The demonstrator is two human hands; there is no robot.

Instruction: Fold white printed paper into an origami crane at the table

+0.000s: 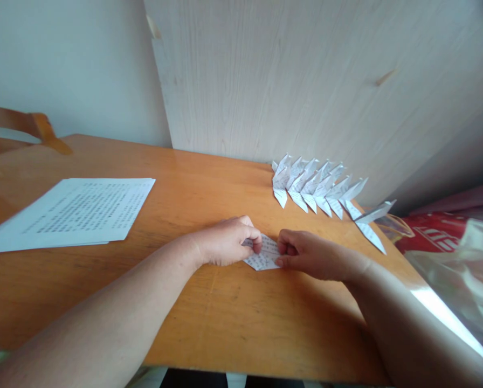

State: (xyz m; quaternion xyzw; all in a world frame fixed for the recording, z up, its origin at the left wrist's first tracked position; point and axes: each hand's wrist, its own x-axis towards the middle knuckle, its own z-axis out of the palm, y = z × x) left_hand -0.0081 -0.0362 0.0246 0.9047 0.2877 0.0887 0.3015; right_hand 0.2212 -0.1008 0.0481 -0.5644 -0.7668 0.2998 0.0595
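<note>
A small folded sheet of printed paper [266, 257] lies on the wooden table between my hands. My left hand [235, 241] pinches its left side, fingers curled over the edge. On the opposite side, my right hand [304, 252] is closed on the paper's right edge, thumb and bent forefinger together. Parts of the sheet are hidden under the fingers. Beyond my right hand, several folded paper pieces [320, 183] stand in a slanting row, with pointed tips raised. One more folded piece [371, 223] sits apart at the row's right end.
A stack of printed sheets [91, 207] lies on the left of the wooden table [209, 318]. Behind it stands a chair back [43, 129]. A pale wood panel [266, 81] rises at the table's far edge. Red and whitish bags [439, 234] are beside the right edge.
</note>
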